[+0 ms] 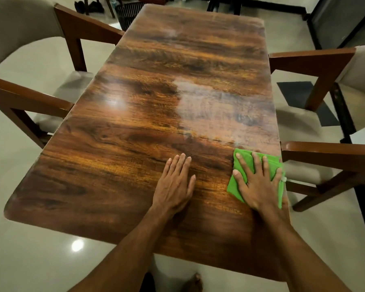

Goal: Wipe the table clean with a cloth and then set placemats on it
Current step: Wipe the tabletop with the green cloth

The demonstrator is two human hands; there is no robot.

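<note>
A long glossy dark-wood table [135, 127] fills the view. My right hand [257, 182] lies flat, fingers spread, pressing a folded green cloth [233, 185] onto the table near its right edge. My left hand [175, 184] rests palm-down on the bare wood to the left of the cloth, holding nothing. A pale hazy smear [211, 110] covers the right half of the table beyond the cloth. No placemats are in view.
Wooden chairs with pale cushions stand on both sides: two on the left [30, 102] and two on the right [325, 157]. A dark basket [129, 11] sits on the floor past the far left corner. The tiled floor [30, 249] is shiny.
</note>
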